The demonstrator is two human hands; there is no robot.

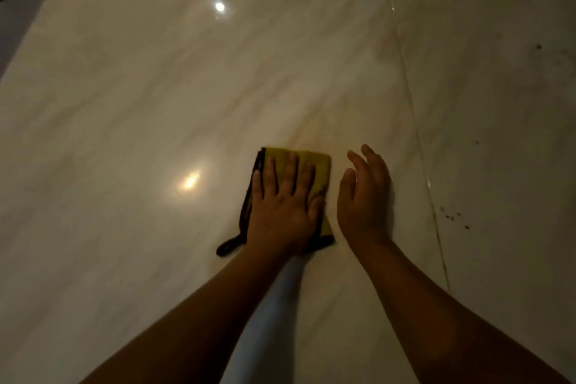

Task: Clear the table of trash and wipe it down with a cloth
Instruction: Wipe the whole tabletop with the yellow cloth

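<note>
Yellow cloth (321, 170), black-edged and folded, lies flat on the glossy, pale, stone-look table (124, 103), near the middle of the view. The left hand (280, 209) presses it from above, palm down, fingers straight and spread; nothing is pinched. The right hand (364, 196) stands on its edge just beside the cloth, fingers loosely curved, holding nothing.

Assessment: the cloth appears soft, light and limp. It should slide readily over the polished surface under flat pressure, but may bunch if pushed from one corner. Best hold is the palm over its centre, or the black loop (229, 246) for lifting. Dark specks (452, 217) lie to the right, beyond the seam (414, 134).
</note>
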